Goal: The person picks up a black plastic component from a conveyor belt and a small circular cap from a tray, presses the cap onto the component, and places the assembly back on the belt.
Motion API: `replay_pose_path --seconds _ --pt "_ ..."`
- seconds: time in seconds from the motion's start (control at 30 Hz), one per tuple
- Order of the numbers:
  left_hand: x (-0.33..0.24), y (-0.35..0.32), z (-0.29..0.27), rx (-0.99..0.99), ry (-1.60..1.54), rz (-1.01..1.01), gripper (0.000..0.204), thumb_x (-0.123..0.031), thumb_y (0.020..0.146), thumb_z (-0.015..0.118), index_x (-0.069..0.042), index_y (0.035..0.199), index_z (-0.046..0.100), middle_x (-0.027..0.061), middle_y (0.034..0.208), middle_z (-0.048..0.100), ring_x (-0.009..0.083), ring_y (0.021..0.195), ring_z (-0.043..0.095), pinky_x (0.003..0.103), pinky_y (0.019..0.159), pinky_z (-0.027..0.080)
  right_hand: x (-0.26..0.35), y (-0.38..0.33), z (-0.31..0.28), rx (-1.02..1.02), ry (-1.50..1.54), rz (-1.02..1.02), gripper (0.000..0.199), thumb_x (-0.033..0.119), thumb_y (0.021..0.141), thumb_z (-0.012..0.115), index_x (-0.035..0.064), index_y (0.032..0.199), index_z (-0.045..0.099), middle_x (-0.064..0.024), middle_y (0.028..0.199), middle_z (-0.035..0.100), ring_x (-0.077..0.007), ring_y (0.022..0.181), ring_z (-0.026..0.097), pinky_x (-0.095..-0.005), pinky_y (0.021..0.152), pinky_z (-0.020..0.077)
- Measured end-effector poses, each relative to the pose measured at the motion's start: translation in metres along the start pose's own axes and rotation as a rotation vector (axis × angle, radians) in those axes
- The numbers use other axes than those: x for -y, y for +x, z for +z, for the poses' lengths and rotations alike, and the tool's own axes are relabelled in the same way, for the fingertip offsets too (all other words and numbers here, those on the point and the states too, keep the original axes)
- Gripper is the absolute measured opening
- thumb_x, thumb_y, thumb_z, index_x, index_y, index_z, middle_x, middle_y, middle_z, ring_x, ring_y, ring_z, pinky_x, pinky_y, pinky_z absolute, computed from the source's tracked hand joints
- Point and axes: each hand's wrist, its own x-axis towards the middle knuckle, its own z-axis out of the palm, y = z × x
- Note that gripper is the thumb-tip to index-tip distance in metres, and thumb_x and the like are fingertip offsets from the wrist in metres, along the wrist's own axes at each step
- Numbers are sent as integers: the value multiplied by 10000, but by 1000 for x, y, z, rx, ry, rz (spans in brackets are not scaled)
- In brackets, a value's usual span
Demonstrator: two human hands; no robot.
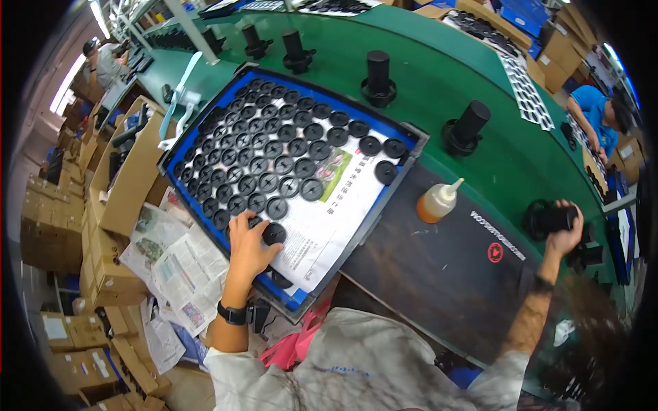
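Green factory worktop (439, 75) curves away, with cardboard boxes (123, 178) crowding its left edge. At the near corner of the blue tray (205, 229), the left hand (248, 248) has its fingers closed on a black round cap (274, 233), which lies on the paper lining (329, 219). Rows of black caps (274, 147) fill the tray's far half. The right hand (563, 236) grips a black cylinder part (548, 219) near the worktop's right edge. Between the hands, the dark mat (445, 267) lies open, an amber squeeze bottle (436, 201) at its far edge.
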Motion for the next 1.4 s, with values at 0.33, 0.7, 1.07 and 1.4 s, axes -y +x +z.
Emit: replay_pose_path --seconds 0.33,0.7,1.07,1.4 --pt "-12 -18 -48 -197 -97 80 516 -160 546 728 22 1018 626 189 1173 531 331 1080 498 397 939 413 15 14 7 -202 -794 -525 310 122 880 447 -64 1108 545 -163 1044 610 -267 993 594 -362 901 458" --pt "-161 -68 18 664 -1993 -132 672 31 760 670 20 1355 356 160 1134 540 276 980 618 375 818 518 -101 -4 222 416 -556 -128 483 166 776 713 70 1214 531 -101 1119 557 -214 1062 522 -337 937 421" --pt "-199 -38 56 852 -2383 -474 519 -44 900 521 -35 1384 334 188 1430 352 376 1265 434 432 956 480 112 -82 138 287 150 88 709 275 769 651 75 1370 332 -202 1167 510 -323 1055 544 -459 960 440" --pt "-241 -46 71 987 -2071 -60 695 -30 812 693 -21 1405 329 162 1352 440 337 1113 570 374 913 513 89 -160 87 130 1029 453 456 406 874 450 67 1178 454 -92 930 541 -236 823 529 -417 806 463"
